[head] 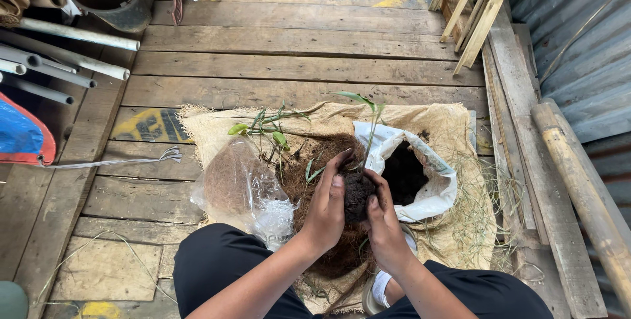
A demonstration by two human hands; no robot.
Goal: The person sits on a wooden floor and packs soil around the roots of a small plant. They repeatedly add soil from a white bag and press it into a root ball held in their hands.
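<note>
1. Dark, crumbly soil packed into a root ball (357, 195) sits between our two hands, pressed from both sides, directly in front of us and just above the heap of brown coconut fibre (322, 161).
2. Our left hand (327, 208) cups the ball's left flank, fingers curled upward and thumb toward us; it is grasping the soil, not clenched empty.
3. Our right hand (383, 219) closes on the right flank, fingertips dug into the dark mass, so both hands are equally near and share the hold.
4. A thin seedling stem (372, 128) rises from the ball, its long axis running away from us and tipped slightly right, ending in green leaves.
5. Just right of the ball, touching our right hand's far side, stands a white sack (427, 181) with its mouth open on black soil.
6. To the left lies a clear plastic bag (240, 191), and everything rests on burlap cloth (453, 128) spread over the plank floor (296, 43).
</note>
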